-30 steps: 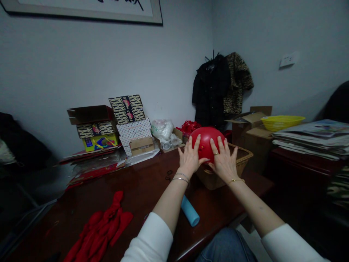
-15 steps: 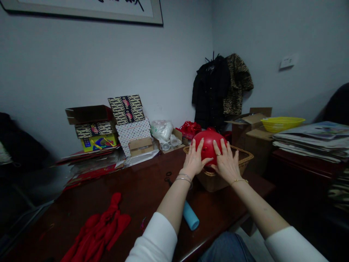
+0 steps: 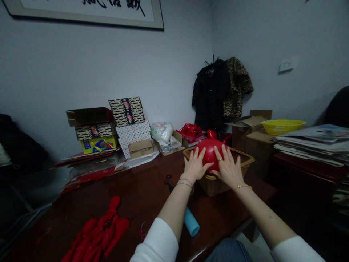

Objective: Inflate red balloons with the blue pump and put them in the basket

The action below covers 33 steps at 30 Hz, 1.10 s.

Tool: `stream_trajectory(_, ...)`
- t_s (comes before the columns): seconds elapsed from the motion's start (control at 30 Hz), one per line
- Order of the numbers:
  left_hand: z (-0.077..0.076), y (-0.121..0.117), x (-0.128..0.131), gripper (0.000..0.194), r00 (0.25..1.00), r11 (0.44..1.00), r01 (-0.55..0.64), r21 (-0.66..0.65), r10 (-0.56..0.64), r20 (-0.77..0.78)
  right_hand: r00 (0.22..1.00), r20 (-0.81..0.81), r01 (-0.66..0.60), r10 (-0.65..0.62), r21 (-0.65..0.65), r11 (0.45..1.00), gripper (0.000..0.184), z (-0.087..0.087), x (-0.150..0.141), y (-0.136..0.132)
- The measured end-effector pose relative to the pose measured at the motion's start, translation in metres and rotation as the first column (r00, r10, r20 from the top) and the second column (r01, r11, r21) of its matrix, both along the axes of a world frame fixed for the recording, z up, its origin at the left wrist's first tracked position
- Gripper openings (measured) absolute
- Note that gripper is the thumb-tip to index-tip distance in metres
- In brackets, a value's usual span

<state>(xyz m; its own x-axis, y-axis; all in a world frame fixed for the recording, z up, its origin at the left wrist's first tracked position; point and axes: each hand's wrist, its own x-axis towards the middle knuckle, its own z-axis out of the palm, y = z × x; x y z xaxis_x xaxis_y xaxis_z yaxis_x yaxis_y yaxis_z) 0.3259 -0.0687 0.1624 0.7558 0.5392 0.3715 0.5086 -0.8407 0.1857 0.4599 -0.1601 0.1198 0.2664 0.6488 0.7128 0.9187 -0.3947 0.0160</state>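
Note:
A red inflated balloon (image 3: 208, 152) sits partly down inside a wicker basket (image 3: 245, 160) on the dark wooden table (image 3: 141, 196). My left hand (image 3: 195, 166) presses on the balloon's left side with its fingers spread. On the balloon's right side lies my right hand (image 3: 228, 168), fingers also spread, a ring on one of them. Both hands hold the balloon between them.
A pile of flat red balloons (image 3: 100, 233) lies at the near left. A blue tube (image 3: 191, 225) rests by my left forearm, scissors (image 3: 167, 182) beyond it. Stacked boxes (image 3: 114, 125) line the wall. Cardboard boxes and a yellow bowl (image 3: 282, 125) stand right, coats (image 3: 220, 91) hang behind.
Both hands have pushed the red balloon downward, from above the basket's rim into the basket.

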Motion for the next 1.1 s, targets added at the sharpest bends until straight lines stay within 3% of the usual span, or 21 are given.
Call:
stream_trajectory(0.27, -0.005, 0.003, -0.006, 0.072, 0.998, 0.996, -0.056, 0.069, 0.058, -0.037, 1.0, 0.01, -0.006, 0.006, -0.012, 1.0, 0.099, -0.003, 0.0, 0.001)
stream_trajectory(0.63, -0.017, 0.007, -0.032, 0.073, 0.994, 0.989, -0.102, 0.111, 0.106, -0.024, 0.999, 0.033, -0.017, 0.017, 0.011, 1.0, 0.085, -0.003, -0.008, -0.001)
stream_trajectory(0.87, -0.024, 0.01, -0.067, 0.073, 0.989, 0.981, -0.148, 0.127, 0.151, -0.008, 0.995, 0.027, -0.102, 0.101, 0.041, 0.994, 0.081, 0.001, -0.027, 0.004)
stream_trajectory(1.1, -0.044, 0.018, -0.116, 0.074, 0.974, 0.969, -0.226, 0.095, 0.226, 0.011, 0.955, 0.04, -0.297, 0.294, 0.116, 0.948, 0.082, -0.004, -0.062, 0.023)
